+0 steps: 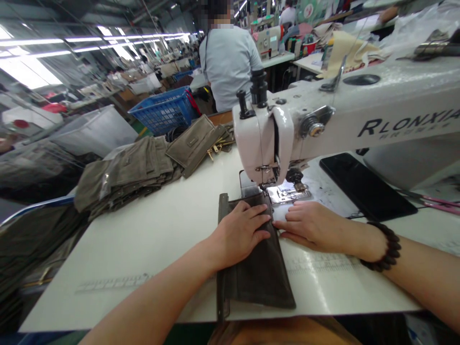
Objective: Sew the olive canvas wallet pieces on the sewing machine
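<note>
A dark brown fabric panel [262,278], like a flat pouch piece, lies on the white table with its far end at the needle area of the sewing machine [266,143]. My left hand [240,232] rests flat on top of it, fingers stretched toward its right edge. Beside that edge is my right hand [311,225], its fingers extended and the fingertips touching the panel's side. A beaded bracelet [384,247] circles my right wrist. A narrow strip [223,254] runs along the panel's left side.
Stacked brown fabric pieces [125,167] and a pouch with gold zipper pulls [194,141] lie at the back left. Right of the needle are a black phone [366,184] and scissors [431,201]. Behind stand a blue crate [165,110] and a seated person [230,62].
</note>
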`<state>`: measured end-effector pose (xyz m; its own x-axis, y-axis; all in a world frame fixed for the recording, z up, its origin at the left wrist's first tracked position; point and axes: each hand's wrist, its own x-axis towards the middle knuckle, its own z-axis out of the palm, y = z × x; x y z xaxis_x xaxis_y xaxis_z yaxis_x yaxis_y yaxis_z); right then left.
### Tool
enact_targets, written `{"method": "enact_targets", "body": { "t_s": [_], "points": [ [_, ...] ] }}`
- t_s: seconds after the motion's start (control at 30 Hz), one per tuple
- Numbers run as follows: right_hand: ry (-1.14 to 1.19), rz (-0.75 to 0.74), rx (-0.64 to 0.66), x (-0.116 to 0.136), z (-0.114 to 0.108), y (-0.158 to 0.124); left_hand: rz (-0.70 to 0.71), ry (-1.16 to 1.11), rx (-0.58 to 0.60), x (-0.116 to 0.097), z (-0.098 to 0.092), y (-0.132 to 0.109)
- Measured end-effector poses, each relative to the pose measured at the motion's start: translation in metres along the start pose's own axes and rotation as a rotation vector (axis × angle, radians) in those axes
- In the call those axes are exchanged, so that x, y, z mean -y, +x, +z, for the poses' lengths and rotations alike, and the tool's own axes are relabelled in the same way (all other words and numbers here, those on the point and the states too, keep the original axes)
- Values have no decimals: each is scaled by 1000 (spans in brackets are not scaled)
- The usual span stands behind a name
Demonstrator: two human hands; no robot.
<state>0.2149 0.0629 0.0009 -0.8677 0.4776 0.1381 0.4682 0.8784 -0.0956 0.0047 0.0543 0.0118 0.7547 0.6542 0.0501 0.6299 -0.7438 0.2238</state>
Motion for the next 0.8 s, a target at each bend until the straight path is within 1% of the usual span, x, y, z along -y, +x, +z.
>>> {"method": "enact_targets", "body": {
  "t_s": [0.1,0.2,0.3,0.37,0.43,0.53,0.57,0.63,0.67,0.73,0.8],
  "points": [
    [0,42,71,1,-6,1,-9,51,19,-2,0,2],
    [-26,155,162,11,-17,-3,-55,88,97,-13,-5,-5],
    [-7,221,254,35,-27,-16,-59,59,129,-36,-12,-24],
    [54,217,256,55,-29,-26,13,19,99,-50,-13,-40],
    [104,224,169,75,-25,-37,54,-40,6,-58,-9,-54],
    [82,269,-65,100,-9,-48,-2,-206,-208,-58,1,-66],
    [60,281,-154,106,-2,-50,-20,-258,-260,-56,4,-68],
    [21,292,-301,116,10,-52,-30,-327,-304,-53,8,-70],
    [11,296,-353,120,15,-53,-35,-349,-315,-52,8,-70],
    [13,317,-426,125,20,-51,-76,-385,-366,-51,6,-70],
    [76,362,-457,126,21,-47,-162,-416,-439,-51,0,-71]
  ]
}}
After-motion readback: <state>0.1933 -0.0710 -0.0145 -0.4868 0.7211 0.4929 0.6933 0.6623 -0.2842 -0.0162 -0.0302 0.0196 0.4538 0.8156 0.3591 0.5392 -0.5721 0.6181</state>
